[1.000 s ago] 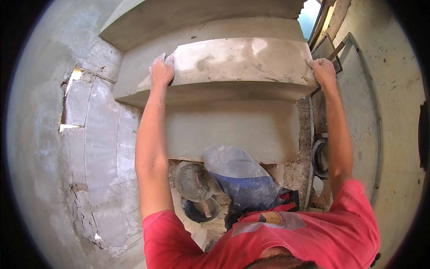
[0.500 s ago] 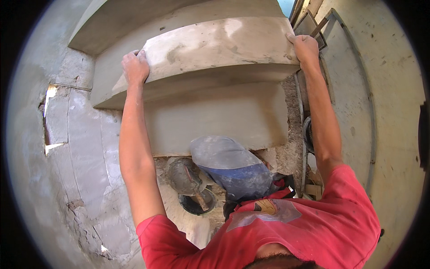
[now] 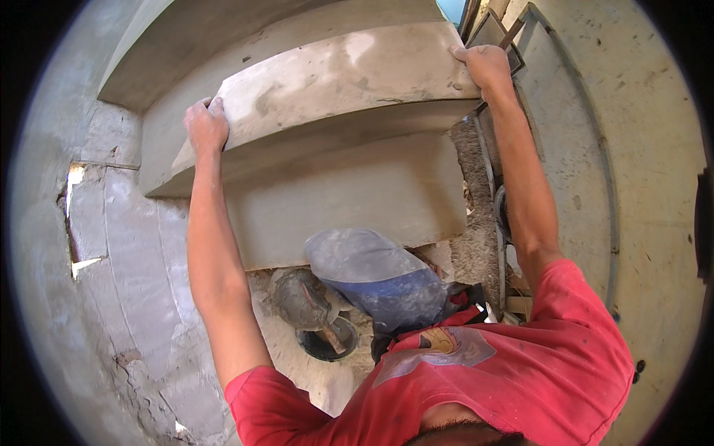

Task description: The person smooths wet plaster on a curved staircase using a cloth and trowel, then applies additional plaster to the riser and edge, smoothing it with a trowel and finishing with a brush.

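Observation:
A long, pale, flat board smeared with grey lies across a grey plastered step. My left hand grips the board's left end, thumb on top and fingers around the edge. At the right end, my right hand holds it with the thumb over the upper face; its other fingers are partly hidden. Both arms are stretched out. Below the board's near edge the step's front is in shadow, and a lower smooth step lies closer to me.
A bucket stands near my knee, with a mortar-covered round tool over its rim. Metal frames lean along the right wall. Rough blockwork with gaps forms the left wall. Another step rises beyond the board.
The whole view has shifted and tilted slightly. Both hands keep their hold on the board, which seems to have slid a little to the left along the step.

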A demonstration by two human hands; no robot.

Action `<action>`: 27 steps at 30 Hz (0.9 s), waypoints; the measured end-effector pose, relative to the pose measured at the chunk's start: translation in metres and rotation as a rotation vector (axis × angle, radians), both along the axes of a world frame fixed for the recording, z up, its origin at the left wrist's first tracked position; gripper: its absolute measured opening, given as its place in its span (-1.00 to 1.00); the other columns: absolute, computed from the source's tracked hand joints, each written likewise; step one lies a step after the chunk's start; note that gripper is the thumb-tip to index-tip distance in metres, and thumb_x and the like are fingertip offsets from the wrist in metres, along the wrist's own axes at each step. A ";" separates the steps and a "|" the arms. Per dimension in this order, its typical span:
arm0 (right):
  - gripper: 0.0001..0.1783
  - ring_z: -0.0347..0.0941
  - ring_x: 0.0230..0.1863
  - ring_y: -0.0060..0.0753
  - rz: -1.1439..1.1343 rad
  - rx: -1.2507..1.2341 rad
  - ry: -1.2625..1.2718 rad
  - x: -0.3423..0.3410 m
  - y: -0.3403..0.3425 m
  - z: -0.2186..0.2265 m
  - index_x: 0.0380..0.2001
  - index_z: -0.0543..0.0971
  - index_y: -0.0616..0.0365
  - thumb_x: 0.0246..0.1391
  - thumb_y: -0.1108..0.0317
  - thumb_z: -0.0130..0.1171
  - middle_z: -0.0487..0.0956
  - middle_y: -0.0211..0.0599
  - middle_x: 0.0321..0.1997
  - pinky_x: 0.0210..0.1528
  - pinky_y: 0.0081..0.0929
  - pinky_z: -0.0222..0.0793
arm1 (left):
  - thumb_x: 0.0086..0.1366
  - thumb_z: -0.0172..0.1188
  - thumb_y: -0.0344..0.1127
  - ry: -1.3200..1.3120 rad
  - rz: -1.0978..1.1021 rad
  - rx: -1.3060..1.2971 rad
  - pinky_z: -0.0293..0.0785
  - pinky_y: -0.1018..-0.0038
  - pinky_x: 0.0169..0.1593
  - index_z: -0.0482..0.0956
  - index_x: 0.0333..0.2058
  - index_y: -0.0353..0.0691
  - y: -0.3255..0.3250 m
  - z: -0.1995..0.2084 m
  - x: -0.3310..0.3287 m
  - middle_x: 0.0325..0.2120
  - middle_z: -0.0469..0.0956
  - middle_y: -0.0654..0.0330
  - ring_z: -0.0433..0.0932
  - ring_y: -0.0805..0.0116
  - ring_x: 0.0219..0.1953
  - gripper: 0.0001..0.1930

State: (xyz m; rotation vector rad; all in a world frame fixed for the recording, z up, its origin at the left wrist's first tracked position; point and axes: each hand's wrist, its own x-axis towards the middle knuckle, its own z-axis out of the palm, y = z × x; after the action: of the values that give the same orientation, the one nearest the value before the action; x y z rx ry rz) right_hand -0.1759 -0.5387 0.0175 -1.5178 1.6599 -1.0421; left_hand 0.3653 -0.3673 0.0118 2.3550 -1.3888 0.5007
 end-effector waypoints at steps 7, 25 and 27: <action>-0.44 0.73 -0.14 -0.05 0.057 0.102 -0.002 -0.005 -0.003 0.001 -0.28 0.78 0.40 0.05 -0.01 0.56 0.78 0.04 -0.22 0.04 -0.12 0.55 | 0.53 0.19 0.05 -0.020 -0.013 -0.047 0.43 0.04 0.31 0.73 0.08 -0.24 0.001 0.000 0.001 0.06 0.68 -0.16 0.57 -0.16 0.19 -0.53; -0.34 0.72 -0.13 -0.08 0.132 0.137 -0.262 -0.006 -0.019 0.029 0.08 0.67 0.51 0.17 0.08 0.50 0.75 0.04 -0.02 -0.08 -0.25 0.57 | 0.51 0.19 0.08 0.171 -0.019 0.113 0.43 0.09 0.36 0.72 0.18 -0.22 0.002 0.022 0.006 0.15 0.66 -0.17 0.57 -0.16 0.26 -0.47; -0.31 0.73 -0.06 -0.06 0.103 0.161 -0.175 -0.006 -0.031 0.047 0.16 0.60 0.56 0.22 0.11 0.46 0.74 0.05 0.04 -0.05 -0.27 0.59 | 0.49 0.20 0.07 0.345 -0.033 0.174 0.39 0.07 0.41 0.70 0.22 -0.18 0.005 0.038 0.006 0.22 0.62 -0.21 0.53 -0.19 0.32 -0.47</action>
State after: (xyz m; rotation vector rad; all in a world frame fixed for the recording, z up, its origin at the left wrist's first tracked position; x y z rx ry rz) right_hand -0.1816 -0.5701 0.0641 -1.3527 1.4919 -0.9347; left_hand 0.3714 -0.3620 0.0501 2.4025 -1.3497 -0.0405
